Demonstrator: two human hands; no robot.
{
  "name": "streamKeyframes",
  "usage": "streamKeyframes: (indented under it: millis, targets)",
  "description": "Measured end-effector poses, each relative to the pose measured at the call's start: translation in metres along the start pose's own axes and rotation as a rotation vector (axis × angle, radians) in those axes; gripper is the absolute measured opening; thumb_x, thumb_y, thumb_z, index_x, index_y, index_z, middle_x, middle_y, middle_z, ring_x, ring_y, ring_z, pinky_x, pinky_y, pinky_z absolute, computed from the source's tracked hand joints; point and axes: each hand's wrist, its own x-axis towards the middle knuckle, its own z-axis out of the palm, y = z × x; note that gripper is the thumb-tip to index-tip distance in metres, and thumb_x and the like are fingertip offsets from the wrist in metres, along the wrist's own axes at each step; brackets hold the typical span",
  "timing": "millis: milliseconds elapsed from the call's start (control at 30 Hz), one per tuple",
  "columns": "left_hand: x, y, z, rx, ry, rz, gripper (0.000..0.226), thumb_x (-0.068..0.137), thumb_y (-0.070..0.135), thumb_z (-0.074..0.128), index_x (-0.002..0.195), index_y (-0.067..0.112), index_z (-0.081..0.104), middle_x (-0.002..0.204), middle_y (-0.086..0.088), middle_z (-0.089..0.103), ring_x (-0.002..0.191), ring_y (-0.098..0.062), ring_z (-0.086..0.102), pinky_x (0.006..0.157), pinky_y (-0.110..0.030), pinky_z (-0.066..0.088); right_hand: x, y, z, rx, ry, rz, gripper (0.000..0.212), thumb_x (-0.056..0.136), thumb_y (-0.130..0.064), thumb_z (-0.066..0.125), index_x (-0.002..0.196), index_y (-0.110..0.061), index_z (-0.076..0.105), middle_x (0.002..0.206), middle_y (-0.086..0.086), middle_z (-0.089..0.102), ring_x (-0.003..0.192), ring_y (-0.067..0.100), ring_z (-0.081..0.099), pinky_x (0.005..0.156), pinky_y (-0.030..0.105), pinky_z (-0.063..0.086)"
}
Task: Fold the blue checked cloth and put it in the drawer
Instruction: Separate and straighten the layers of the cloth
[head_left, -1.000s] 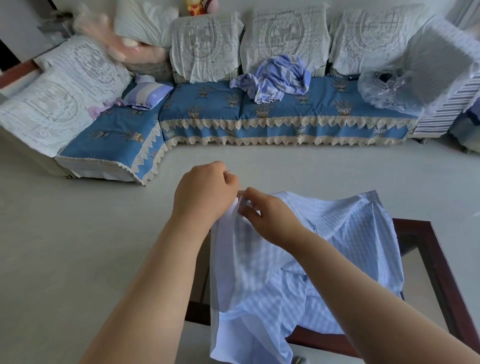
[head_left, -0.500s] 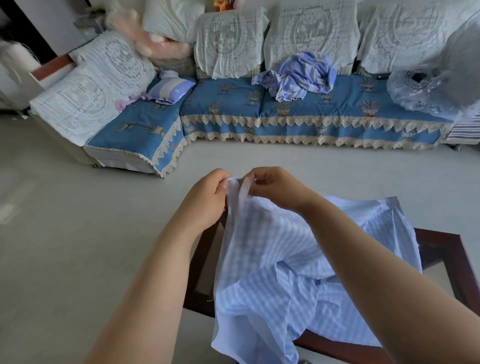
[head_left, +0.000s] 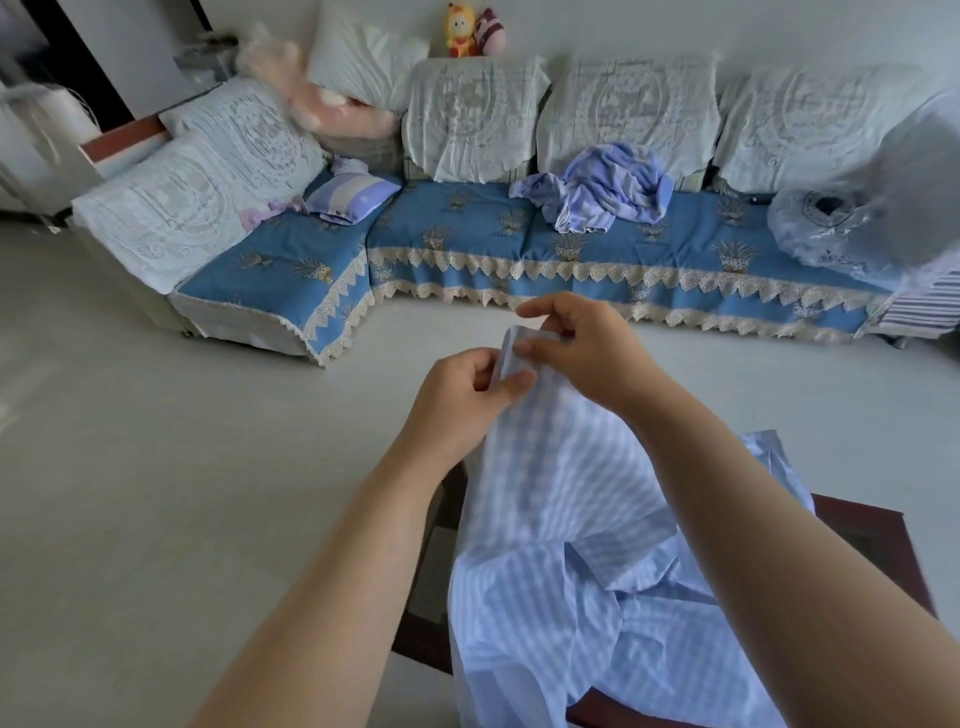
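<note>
We are pinching one top edge of the blue checked cloth (head_left: 566, 545) between our left hand (head_left: 457, 395) and right hand (head_left: 582, 348), fingers clamped, cloth draping over the near dark wooden table (head_left: 878, 551).

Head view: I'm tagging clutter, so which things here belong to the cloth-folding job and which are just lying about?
Job:
- blue checked cloth, pinched at its top edge
- left hand
- right hand
- no drawer in view

Lying about:
- crumpled blue sheet
- striped pillow
- plush toys
- sofa
- table, under the cloth
</note>
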Motion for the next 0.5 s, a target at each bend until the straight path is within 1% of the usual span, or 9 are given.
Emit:
streamKeyframes:
  millis: [33, 67, 100, 167, 233, 267, 333, 433, 500]
  targets:
    - [0.0, -0.003, 0.004, -0.012, 0.051, 0.012, 0.019, 0.087, 0.029, 0.066, 0.092, 0.011, 0.071, 0.085, -0.011, 0.073, 0.078, -0.027, 0.068, 0.075, -0.045, 0.055, -0.002, 0.0, -0.002, -0.035, -0.027, 0.0, 0.026, 0.082, -0.024, 0.072, 0.106, -0.022, 0.066, 0.08, -0.002, 0.061, 0.069, 0.01, 0.054, 0.066, 0.024, 0.042]
    - [0.0, -0.004, 0.007, -0.016, 0.073, 0.013, 0.018, 0.089, 0.026, 0.065, 0.087, 0.008, 0.07, 0.081, -0.016, 0.071, 0.071, -0.03, 0.065, 0.068, -0.044, 0.053, -0.003, -0.001, -0.005, -0.072, -0.059, -0.005, 0.023, 0.083, -0.025, 0.071, 0.105, -0.021, 0.068, 0.083, -0.003, 0.064, 0.073, 0.009, 0.057, 0.067, 0.023, 0.044]
    - [0.001, -0.005, 0.008, -0.017, 0.068, 0.018, 0.021, 0.089, 0.025, 0.064, 0.084, 0.005, 0.069, 0.078, -0.02, 0.068, 0.065, -0.028, 0.059, 0.063, -0.04, 0.048, -0.003, -0.002, -0.008, -0.088, -0.09, -0.003, 0.018, 0.083, -0.025, 0.071, 0.1, -0.02, 0.07, 0.084, -0.004, 0.066, 0.075, 0.008, 0.058, 0.069, 0.022, 0.045]
    - [0.001, -0.004, 0.009, -0.007, 0.032, 0.023, 0.03, 0.091, 0.028, 0.061, 0.083, 0.0, 0.066, 0.08, -0.028, 0.064, 0.065, -0.021, 0.053, 0.063, -0.036, 0.041, -0.003, -0.001, -0.014, -0.054, -0.147, 0.019, 0.009, 0.082, -0.025, 0.073, 0.088, -0.018, 0.071, 0.079, -0.005, 0.066, 0.071, 0.007, 0.057, 0.07, 0.023, 0.045]
    - [0.0, -0.004, 0.009, 0.003, 0.004, 0.039, 0.038, 0.091, 0.033, 0.058, 0.084, -0.004, 0.064, 0.08, -0.032, 0.06, 0.066, -0.019, 0.05, 0.063, -0.034, 0.038, -0.002, 0.001, -0.021, -0.017, -0.192, 0.021, 0.013, 0.08, -0.027, 0.075, 0.081, -0.015, 0.07, 0.074, -0.002, 0.064, 0.068, 0.01, 0.054, 0.068, 0.028, 0.043]
    - [-0.002, -0.003, 0.009, 0.013, -0.002, 0.05, 0.041, 0.093, 0.033, 0.056, 0.082, -0.006, 0.062, 0.072, -0.03, 0.055, 0.063, -0.019, 0.046, 0.061, -0.032, 0.035, -0.002, 0.002, -0.023, -0.001, -0.209, 0.02, 0.015, 0.08, -0.029, 0.075, 0.08, -0.014, 0.07, 0.074, 0.0, 0.064, 0.068, 0.01, 0.053, 0.068, 0.028, 0.043]
    - [-0.003, -0.001, 0.011, 0.043, 0.005, 0.06, 0.043, 0.095, 0.029, 0.054, 0.07, -0.006, 0.054, 0.059, -0.013, 0.043, 0.057, -0.016, 0.037, 0.056, -0.027, 0.029, -0.003, 0.001, -0.025, 0.04, -0.226, 0.019, 0.015, 0.081, -0.029, 0.072, 0.08, -0.014, 0.069, 0.075, 0.001, 0.064, 0.07, 0.011, 0.053, 0.069, 0.028, 0.042]
    - [-0.004, 0.0, 0.013, 0.087, 0.026, 0.089, 0.045, 0.096, 0.027, 0.053, 0.055, 0.012, 0.042, 0.049, 0.006, 0.032, 0.044, -0.006, 0.027, 0.045, -0.018, 0.021, -0.005, 0.0, -0.025, 0.086, -0.219, 0.012, 0.008, 0.084, -0.024, 0.07, 0.078, -0.02, 0.069, 0.078, 0.001, 0.065, 0.073, 0.011, 0.054, 0.072, 0.027, 0.043]
    - [-0.003, 0.0, 0.014, 0.097, 0.029, 0.11, 0.047, 0.097, 0.027, 0.052, 0.053, 0.016, 0.038, 0.046, 0.009, 0.029, 0.041, -0.005, 0.025, 0.042, -0.015, 0.019, -0.005, 0.001, -0.024, 0.081, -0.208, 0.001, 0.007, 0.084, -0.023, 0.069, 0.078, -0.02, 0.069, 0.08, 0.007, 0.068, 0.075, 0.011, 0.056, 0.075, 0.029, 0.045]
